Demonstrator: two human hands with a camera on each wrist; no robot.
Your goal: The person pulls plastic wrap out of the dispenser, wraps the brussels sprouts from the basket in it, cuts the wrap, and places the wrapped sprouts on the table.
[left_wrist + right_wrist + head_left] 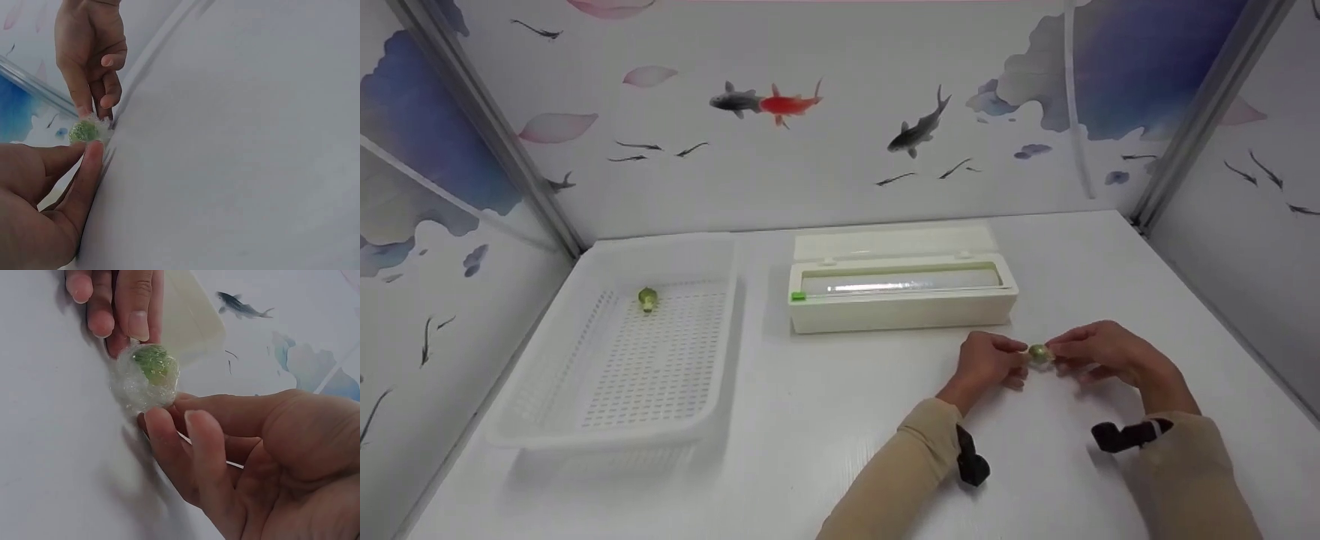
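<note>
A small round green item [1039,353] wrapped in crinkled clear film sits between the two hands, just above or on the white table at the right. My left hand [988,360] pinches the film on one side between thumb and forefinger, as the left wrist view also shows. On the opposite side, my right hand [1110,351] pinches the wrap at its edge with the thumb and fingertips. Through the film [132,385] the green surface shows in the right wrist view, but its exact kind is hard to tell.
Behind the hands stands a white cling film dispenser [900,311], lid [892,240] raised, roll showing, green slider [799,296] at its left end. At the left, a white perforated basket [712,405] holds another small green item [647,298]. Printed panels enclose the table.
</note>
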